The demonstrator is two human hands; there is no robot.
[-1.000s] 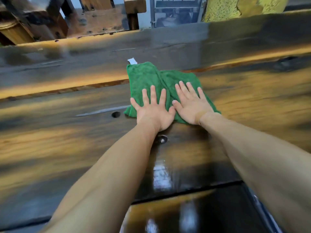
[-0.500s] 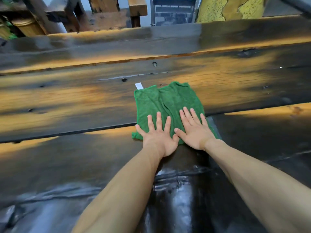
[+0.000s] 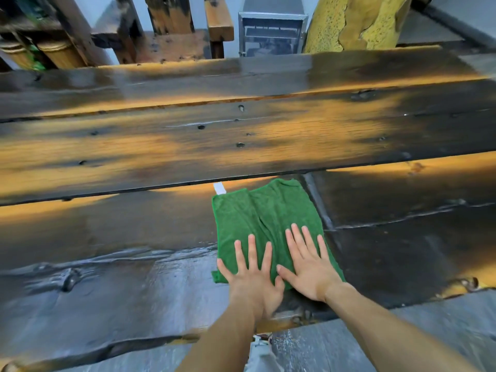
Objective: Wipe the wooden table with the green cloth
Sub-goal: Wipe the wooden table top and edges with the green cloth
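Both hands lie flat on the green cloth (image 3: 264, 224), which sits spread on the near plank of the wooden table (image 3: 241, 154), close to the table's front edge. The left hand (image 3: 253, 277) has its fingers straight and fanned apart, palm down on the cloth's near left corner; the right hand (image 3: 308, 269) rests just beside it, fingers likewise straight and slightly splayed, thumb nearly touching the left hand. Neither hand grips or bunches the fabric: they press it down. A small white tag (image 3: 219, 188) sticks out at the cloth's far left corner, near the seam between the near plank and the next one. The wiping step itself looks to be in hand, with the cloth at the near end of a stroke. The planks shine, though motion blur makes it hard to say whether that is wetness or varnish. The next move, as I judge it, calls for even downward pressure from both palms while sliding the cloth onto a fresh strip, keeping it flat so it does not fold under at the seam
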